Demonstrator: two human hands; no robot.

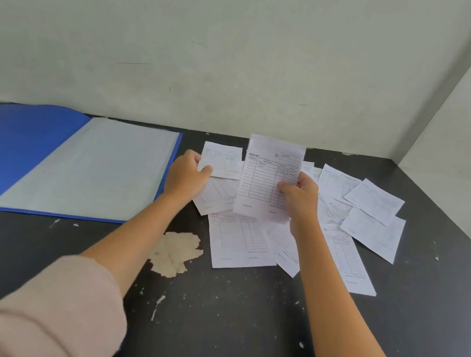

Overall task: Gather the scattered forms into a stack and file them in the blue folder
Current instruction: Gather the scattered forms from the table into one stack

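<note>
Right hand (298,199) pinches upright form (268,177) at right edge; left hand (187,175) closed on smaller form (221,160). Sheets thin, floppy, likely slippery: grip edges.

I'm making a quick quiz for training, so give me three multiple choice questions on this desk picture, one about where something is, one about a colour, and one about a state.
1. Where does the folder lie relative to the loose forms?
A. to their left
B. to their right
C. on top of them

2. What colour is the folder's cover?
A. red
B. blue
C. green

3. What state is the folder in?
A. closed flat
C. standing upright
B. lying open

Answers:
1. A, the folder sits at the left of the dark table while the forms spread out to the right.
2. B, its cover and edges show blue around a pale inner sheet.
3. B, both halves are spread flat on the table, while the left hand and right hand each hold a form.
</note>
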